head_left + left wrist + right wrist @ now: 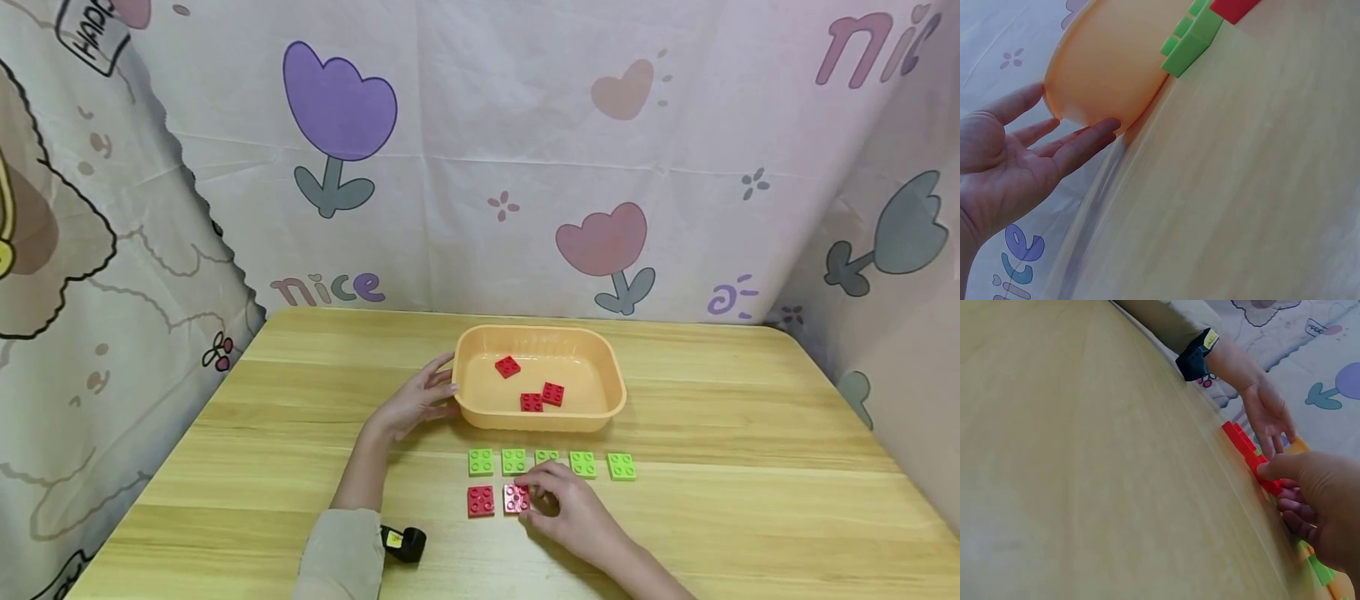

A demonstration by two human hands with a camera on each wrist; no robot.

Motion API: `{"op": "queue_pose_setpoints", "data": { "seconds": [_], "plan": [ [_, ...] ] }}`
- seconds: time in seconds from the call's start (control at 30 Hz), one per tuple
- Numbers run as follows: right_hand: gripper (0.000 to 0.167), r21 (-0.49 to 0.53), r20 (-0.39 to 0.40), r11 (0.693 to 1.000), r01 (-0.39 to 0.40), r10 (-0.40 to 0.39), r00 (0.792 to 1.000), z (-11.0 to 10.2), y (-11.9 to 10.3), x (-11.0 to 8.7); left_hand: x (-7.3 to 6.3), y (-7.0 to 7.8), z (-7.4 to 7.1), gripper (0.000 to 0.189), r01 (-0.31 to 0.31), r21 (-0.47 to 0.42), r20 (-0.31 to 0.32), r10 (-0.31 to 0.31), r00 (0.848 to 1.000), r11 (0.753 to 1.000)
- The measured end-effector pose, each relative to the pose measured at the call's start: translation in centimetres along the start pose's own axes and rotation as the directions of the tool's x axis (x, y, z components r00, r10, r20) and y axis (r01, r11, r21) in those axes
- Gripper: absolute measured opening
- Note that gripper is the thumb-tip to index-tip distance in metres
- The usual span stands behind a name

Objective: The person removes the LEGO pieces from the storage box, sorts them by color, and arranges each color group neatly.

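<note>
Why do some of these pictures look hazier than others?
I can't tell why, but the head view is brightest, its green bricks fairly crisp, with soft shadow below the right hand; the left wrist view looks hazy, the table grain smeared; the right wrist view is soft, with pale glare at lower left.

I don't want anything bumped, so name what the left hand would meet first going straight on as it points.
The orange tray: the left hand seems to touch its end wall, though exact contact is hard to judge.
</note>
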State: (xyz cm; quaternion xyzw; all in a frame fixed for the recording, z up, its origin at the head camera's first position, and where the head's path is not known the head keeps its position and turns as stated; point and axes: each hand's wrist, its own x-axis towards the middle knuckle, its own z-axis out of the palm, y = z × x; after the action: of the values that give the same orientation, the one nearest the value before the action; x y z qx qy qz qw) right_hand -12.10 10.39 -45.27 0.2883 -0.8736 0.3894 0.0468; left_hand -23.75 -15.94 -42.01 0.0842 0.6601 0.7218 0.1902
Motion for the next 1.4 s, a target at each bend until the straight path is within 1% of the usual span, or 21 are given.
{"op": "queue_pose_setpoints", "data": {
  "seconds": [0.17,0.47,0.57,0.63,0.8,0.87,0.93,1.07,1.17,1.4],
  "plan": [
    [0.034,-0.039,-0.010,0.999,0.006,-0.006,1.000,0.1,0.0,0.0,0.0,0.0,0.0,0.062,0.009,0.002,-0.007,-0.009,1.000,1.000],
    [0.037,-0.088,-0.010,0.996,0.023,-0.024,1.000,0.0,-0.2,-0.2,0.0,-0.1,-0.1,0.062,0.010,0.005,0.002,-0.010,1.000,1.000],
    [0.038,-0.072,-0.009,0.997,0.026,-0.026,1.000,0.0,-0.2,-0.2,0.0,-0.1,-0.1,0.061,0.012,0.003,0.003,-0.012,1.000,1.000],
    [0.037,-0.043,-0.004,0.999,0.020,-0.020,1.000,-0.1,-0.3,-0.2,0.0,-0.1,-0.1,0.061,0.012,0.002,0.002,-0.012,1.000,1.000],
    [0.036,0.049,0.026,0.998,-0.034,0.033,0.999,-0.7,-0.9,0.1,0.0,-0.1,-0.1,0.061,0.006,0.005,0.006,-0.006,1.000,1.000],
    [0.035,0.083,0.032,0.996,-0.043,0.040,0.999,-1.3,-1.2,0.5,0.0,-0.1,-0.1,0.061,0.002,0.000,0.006,-0.002,1.000,1.000],
    [0.034,0.096,0.023,0.995,-0.033,0.031,0.999,-1.9,-1.4,1.1,0.0,-0.1,-0.1,0.062,-0.006,-0.005,0.010,0.006,1.000,1.000],
    [0.032,0.093,-0.018,0.995,0.017,-0.016,1.000,-3.4,-1.7,2.4,0.0,-0.1,-0.1,0.062,-0.011,-0.005,0.019,0.011,1.000,1.000],
    [0.031,0.089,-0.039,0.995,0.035,-0.032,0.999,-4.4,-1.7,3.4,0.0,-0.1,-0.1,0.062,-0.009,0.003,0.018,0.009,1.000,1.000],
    [0.028,0.105,-0.064,0.994,0.039,-0.032,0.997,-6.2,-1.2,6.3,-0.1,-0.1,0.0,0.061,-0.007,0.008,0.010,0.007,1.000,1.000]
  ]
}}
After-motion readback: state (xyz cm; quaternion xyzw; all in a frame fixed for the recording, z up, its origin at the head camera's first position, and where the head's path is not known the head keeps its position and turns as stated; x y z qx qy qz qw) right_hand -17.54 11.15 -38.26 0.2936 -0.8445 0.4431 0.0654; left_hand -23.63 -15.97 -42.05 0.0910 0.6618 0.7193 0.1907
